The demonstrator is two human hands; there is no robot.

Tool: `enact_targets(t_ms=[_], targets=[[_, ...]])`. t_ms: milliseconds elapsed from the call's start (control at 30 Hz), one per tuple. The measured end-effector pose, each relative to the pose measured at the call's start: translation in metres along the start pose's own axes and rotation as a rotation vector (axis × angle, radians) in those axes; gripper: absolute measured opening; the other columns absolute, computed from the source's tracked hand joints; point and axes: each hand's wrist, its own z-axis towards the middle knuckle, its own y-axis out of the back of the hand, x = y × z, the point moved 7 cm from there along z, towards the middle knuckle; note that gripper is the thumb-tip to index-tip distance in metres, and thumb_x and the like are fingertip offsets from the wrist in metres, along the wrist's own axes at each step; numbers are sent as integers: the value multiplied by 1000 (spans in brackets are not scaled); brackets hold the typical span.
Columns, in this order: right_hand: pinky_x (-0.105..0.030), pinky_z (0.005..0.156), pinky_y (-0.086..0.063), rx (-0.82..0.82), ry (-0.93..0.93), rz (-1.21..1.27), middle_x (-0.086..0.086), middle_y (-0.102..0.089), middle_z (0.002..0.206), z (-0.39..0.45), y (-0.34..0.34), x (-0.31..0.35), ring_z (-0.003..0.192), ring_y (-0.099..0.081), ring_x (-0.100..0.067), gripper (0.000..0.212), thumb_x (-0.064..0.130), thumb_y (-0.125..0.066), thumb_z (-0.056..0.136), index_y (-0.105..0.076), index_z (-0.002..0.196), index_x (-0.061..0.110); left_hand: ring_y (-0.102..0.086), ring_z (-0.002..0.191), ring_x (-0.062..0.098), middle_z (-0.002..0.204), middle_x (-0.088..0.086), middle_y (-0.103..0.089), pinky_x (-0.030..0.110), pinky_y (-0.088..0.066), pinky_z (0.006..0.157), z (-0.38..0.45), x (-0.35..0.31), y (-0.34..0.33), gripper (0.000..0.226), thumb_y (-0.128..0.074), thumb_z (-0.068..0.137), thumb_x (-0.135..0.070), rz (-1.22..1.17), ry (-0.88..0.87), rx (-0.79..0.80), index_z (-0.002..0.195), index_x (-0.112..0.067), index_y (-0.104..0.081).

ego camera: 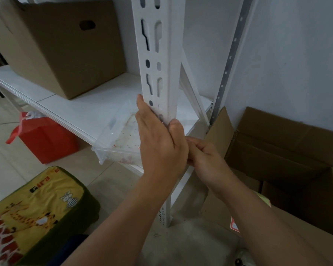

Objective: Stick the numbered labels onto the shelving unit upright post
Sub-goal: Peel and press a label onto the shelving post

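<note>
From the head view we see our left hand reaching up, fingers straight and pressed flat against the white upright post. Our right hand curls behind it; whether it holds anything, we cannot tell.

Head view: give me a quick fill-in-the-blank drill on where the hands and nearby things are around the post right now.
1. The left hand lies with straight fingers flat against the white ____.
2. The clear plastic tray sits on the shelf, to the ____ of the left hand.
3. The closed cardboard box stands on the ____.
4. The bag on the floor under the shelf is ____ in colour.

Missing words: post; left; shelf; red
</note>
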Motion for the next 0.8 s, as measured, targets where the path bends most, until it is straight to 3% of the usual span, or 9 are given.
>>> enact_targets(t_ms=[133,300,433,500,700,800], targets=[[-2,66,-45,8,4,-17,27,-69,81,0,-1,1,84,-63,14,32,23,-35,101,-66,100,32,-38,109,3,139,3,-34,24,-46,91,0,0,1,69,-40,90,-19,20,9,-9,150,-9,-9],[-2,67,-45,9,4,-24,25,-70,84,-1,0,0,86,-63,13,32,25,-36,101,-66,101,32,-36,106,-1,139,4,-34,19,-44,87,0,1,0,69,-40,90,-19,28,-4,4,150,-8,-8],[-5,71,-47,9,0,-21,17,-71,94,-1,0,-2,92,-64,7,33,28,-37,100,-68,110,24,-26,111,-13,148,1,-25,2,-30,86,-2,4,-1,72,-37,91,-28,42,-34,38,152,-11,-2],[-6,74,-49,4,-4,-22,16,-72,94,0,1,-2,93,-65,5,32,29,-38,100,-68,109,25,-29,111,-17,147,2,-27,-1,-32,86,-1,5,0,69,-35,92,-29,10,-34,39,151,-10,-6],[-6,73,-48,-13,0,-23,17,-72,96,1,1,-2,93,-65,6,30,29,-38,100,-68,107,29,-41,113,3,138,4,-34,17,-42,92,1,5,-1,66,-38,88,-19,-83,-32,25,147,-5,-14],[-6,73,-48,-9,2,-19,17,-72,97,0,1,-2,94,-65,5,32,30,-38,100,-68,110,28,-38,111,-6,134,-2,-33,12,-39,89,1,6,-2,67,-40,87,-12,-97,-45,10,147,1,-13]])
